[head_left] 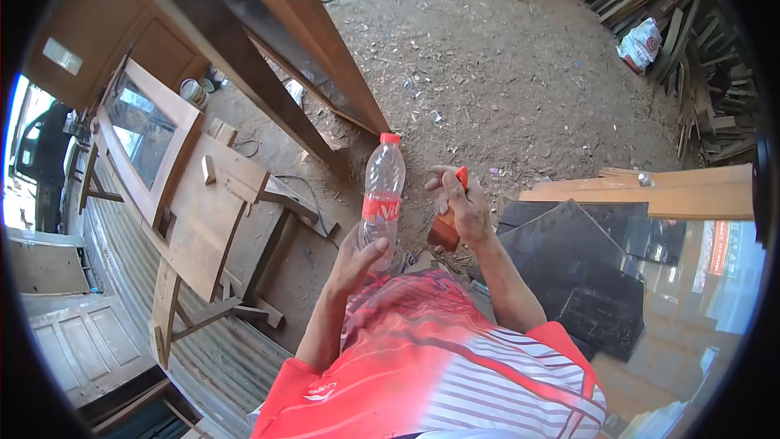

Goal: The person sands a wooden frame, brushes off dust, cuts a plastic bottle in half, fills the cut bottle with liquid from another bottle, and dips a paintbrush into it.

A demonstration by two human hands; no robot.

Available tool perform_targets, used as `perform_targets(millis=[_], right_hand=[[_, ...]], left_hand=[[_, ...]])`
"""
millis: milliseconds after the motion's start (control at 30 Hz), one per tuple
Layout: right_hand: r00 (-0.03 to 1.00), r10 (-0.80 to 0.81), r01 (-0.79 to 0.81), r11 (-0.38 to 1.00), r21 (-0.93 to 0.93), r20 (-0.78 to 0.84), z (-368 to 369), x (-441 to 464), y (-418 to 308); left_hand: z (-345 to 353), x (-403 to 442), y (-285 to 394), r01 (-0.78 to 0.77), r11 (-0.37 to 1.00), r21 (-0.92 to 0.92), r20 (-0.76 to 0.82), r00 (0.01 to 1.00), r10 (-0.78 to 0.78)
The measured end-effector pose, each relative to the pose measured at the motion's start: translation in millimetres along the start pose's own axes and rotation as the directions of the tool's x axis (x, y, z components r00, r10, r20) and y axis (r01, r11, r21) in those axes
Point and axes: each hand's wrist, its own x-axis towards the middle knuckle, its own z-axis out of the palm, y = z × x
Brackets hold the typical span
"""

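My left hand (356,258) is closed round the lower part of a clear plastic bottle (385,175) with a red cap and a red label. The bottle stands nearly upright in front of my body, and its cap is on. To the right of it, my right hand (463,210) grips a small orange-brown container (444,232). An orange tip pokes up above the fingers, while the palm and fingers hide its middle. I cannot make out exactly what kind of container it is. The two hands are apart.
On the left, a wooden door panel with glass (145,126) rests on a wooden trestle (185,321). Tall wooden frames (313,28) stand ahead. Dark sheets (581,276) lean by a glass surface on the right. Scrap wood (723,73) and a white bag (640,45) lie farther back.
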Motion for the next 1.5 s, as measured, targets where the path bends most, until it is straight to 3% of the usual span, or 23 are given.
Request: perform_targets(millis=[133, 233, 333, 400, 467, 533, 600, 667, 767, 800, 867, 967, 1067, 1100, 1133, 1333, 1433, 1500], right_hand=[[0.998, -0.045, 0.048, 0.997, 0.054, -0.051, -3, 84, 1], [0.997, -0.033, 0.029, 0.998, -0.057, -0.064, -5, 138, -18], [0.984, 0.080, -0.094, 0.992, -0.086, -0.161, -19, 183, -31], [0.975, -0.043, -0.003, 0.978, -0.208, -0.219, -28, 207, -47], [0.960, -0.033, -0.014, 0.986, -0.165, -0.277, -27, 220, -52], [0.946, 0.050, -0.050, 0.999, 0.009, -0.319, -35, 240, -61], [0.941, -0.035, 0.004, 0.996, -0.093, -0.337, -56, 263, -50], [0.921, -0.020, -0.092, 0.960, -0.266, -0.390, -76, 281, -37], [0.871, 0.032, 0.014, 0.996, 0.091, -0.490, -92, 342, -52], [0.871, 0.039, -0.033, 0.999, 0.020, -0.491, -99, 366, -57], [0.887, 0.045, -0.112, 0.987, -0.119, -0.459, -123, 418, -62], [0.969, 0.121, -0.175, 0.952, -0.252, -0.216, -169, 489, -57], [0.973, 0.217, -0.230, 0.899, -0.373, -0.076, -204, 573, -72], [0.936, 0.345, -0.352, 0.897, -0.267, -0.076, -206, 594, -92], [0.935, 0.353, -0.345, 0.893, -0.287, -0.026, -216, 618, -97], [0.881, 0.440, -0.372, 0.871, -0.321, 0.173, -263, 719, -161], [0.884, 0.356, -0.269, 0.917, -0.294, 0.302, -259, 758, -163], [0.866, 0.344, -0.245, 0.924, -0.294, 0.361, -250, 779, -163]], left_hand=[[-1, 83, 47, -0.009, 1.000, 0.006, 0.045, 0.999, 0.009], [-12, 148, 74, -0.030, 0.999, 0.023, 0.133, 0.991, 0.026], [-15, 212, 103, -0.028, 0.991, 0.129, 0.191, 0.982, 0.003], [-5, 252, 126, -0.041, 0.982, 0.185, 0.289, 0.957, -0.014], [0, 271, 144, -0.017, 0.963, 0.269, 0.338, 0.938, -0.078], [9, 302, 167, -0.020, 0.933, 0.359, 0.355, 0.927, -0.117], [5, 336, 169, -0.085, 0.906, 0.415, 0.351, 0.934, -0.073], [5, 363, 174, -0.152, 0.848, 0.507, 0.351, 0.935, -0.042], [14, 399, 194, -0.107, 0.822, 0.559, 0.278, 0.958, -0.064], [14, 414, 200, -0.104, 0.809, 0.579, 0.237, 0.971, -0.044], [10, 440, 203, -0.101, 0.721, 0.685, 0.168, 0.985, -0.023], [15, 479, 202, -0.133, 0.642, 0.755, 0.068, 0.990, 0.125], [40, 533, 231, -0.042, 0.557, 0.829, -0.035, 0.991, 0.127], [49, 549, 236, -0.051, 0.537, 0.842, -0.059, 0.981, 0.186], [55, 563, 245, -0.061, 0.522, 0.851, -0.066, 0.973, 0.221], [88, 621, 323, 0.006, 0.610, 0.792, -0.129, 0.979, 0.157], [85, 635, 347, 0.030, 0.653, 0.757, -0.176, 0.971, 0.159], [78, 642, 368, 0.141, 0.702, 0.698, -0.215, 0.976, 0.018]])
